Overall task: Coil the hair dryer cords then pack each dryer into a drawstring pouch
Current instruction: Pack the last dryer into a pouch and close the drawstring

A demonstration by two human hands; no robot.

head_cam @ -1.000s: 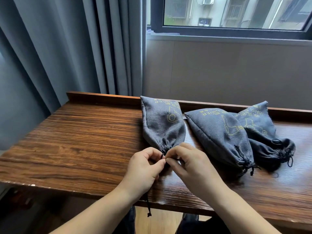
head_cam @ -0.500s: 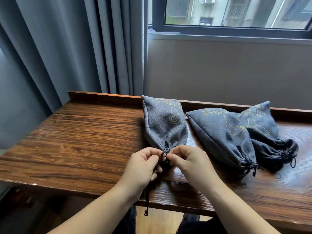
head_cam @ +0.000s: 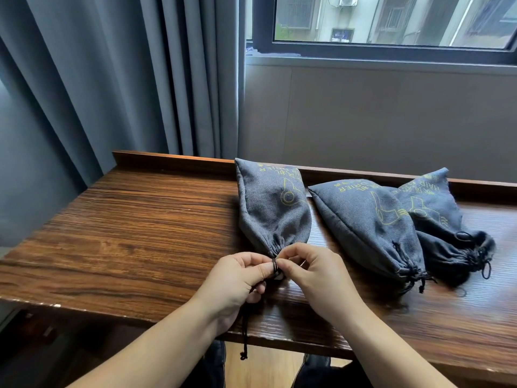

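The scene was lit softly by daylight from the window (head_cam: 391, 21), faint shadows were cast, and edges were bent by the wide lens.

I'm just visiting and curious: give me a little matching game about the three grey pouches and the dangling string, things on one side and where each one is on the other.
Things:
1. left pouch
2. middle pouch
3. right pouch
4. drawstring end

Places or states:
A. hangs below the table edge
B. lies partly behind another pouch, farthest from the hands
C. neck pinched between the left hand and right hand
D. lies cinched between the other two, untouched

Pairs: 1-C, 2-D, 3-B, 4-A
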